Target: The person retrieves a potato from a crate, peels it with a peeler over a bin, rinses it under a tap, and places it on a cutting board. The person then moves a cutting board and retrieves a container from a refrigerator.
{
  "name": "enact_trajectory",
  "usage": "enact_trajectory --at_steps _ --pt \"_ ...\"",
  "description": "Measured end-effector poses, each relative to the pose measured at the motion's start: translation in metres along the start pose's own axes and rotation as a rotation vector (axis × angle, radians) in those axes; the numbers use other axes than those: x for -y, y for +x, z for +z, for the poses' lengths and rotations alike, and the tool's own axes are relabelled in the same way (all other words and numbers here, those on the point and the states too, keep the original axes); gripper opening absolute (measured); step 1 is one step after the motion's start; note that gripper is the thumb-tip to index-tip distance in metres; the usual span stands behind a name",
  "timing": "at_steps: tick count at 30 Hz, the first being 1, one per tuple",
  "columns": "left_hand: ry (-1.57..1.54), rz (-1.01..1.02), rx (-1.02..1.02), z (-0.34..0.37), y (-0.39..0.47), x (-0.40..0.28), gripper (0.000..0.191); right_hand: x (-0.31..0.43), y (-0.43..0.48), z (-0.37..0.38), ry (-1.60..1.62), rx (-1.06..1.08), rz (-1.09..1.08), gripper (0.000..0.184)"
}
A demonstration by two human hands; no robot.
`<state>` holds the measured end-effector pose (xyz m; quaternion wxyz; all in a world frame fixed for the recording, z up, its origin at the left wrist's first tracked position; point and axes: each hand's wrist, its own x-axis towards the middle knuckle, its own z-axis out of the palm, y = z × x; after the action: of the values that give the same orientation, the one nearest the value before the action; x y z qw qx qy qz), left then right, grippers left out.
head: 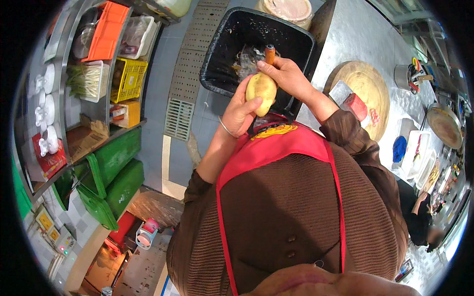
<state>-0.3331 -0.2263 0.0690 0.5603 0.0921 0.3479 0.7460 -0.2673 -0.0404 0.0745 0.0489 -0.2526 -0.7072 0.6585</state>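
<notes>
A peeled, yellow potato with a brownish patch lies in my left hand, the fingers behind it and the thumb across its lower part. My right hand grips a tool by its orange-brown handle, which points away from me; the working end is hidden by the hand and the potato. The right thumb is beside the upper end of the potato. Both hands are over the near edge of a black bin, in which scraps and clear plastic lie.
To the right, a steel counter holds a round wooden chopping board with a cleaver and red meat. A lidded tub stands beyond the bin. Shelves with baskets are at left. Another person works at far right.
</notes>
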Motion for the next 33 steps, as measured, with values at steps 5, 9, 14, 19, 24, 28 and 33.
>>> enact_trajectory --at_steps 5,9,14,19,24,28,33 --pt "-0.314 -0.088 0.009 -0.006 0.002 -0.001 0.067 0.033 0.003 -0.029 0.252 -0.338 -0.089 0.036" --pt "-0.408 -0.099 -0.058 -0.003 0.005 0.000 0.067 0.053 -0.010 -0.036 0.721 -0.177 -0.052 0.025" --pt "-0.404 -0.063 0.023 0.008 0.012 0.005 0.063 0.049 -0.023 -0.007 0.795 0.189 0.084 0.018" --pt "-0.432 -0.112 0.020 0.010 0.009 0.008 0.059 0.031 -0.016 -0.018 0.796 0.154 0.107 0.018" --pt "-0.408 -0.159 0.020 0.013 -0.004 0.010 0.066 0.003 0.013 -0.050 0.690 -0.019 0.080 0.019" --pt "-0.351 -0.118 -0.058 0.008 -0.004 0.011 0.065 -0.004 0.018 -0.054 0.375 -0.350 0.019 0.019" --pt "-0.192 -0.027 -0.193 -0.002 -0.001 0.012 0.067 0.028 -0.004 -0.030 0.593 -0.122 -0.070 0.018"
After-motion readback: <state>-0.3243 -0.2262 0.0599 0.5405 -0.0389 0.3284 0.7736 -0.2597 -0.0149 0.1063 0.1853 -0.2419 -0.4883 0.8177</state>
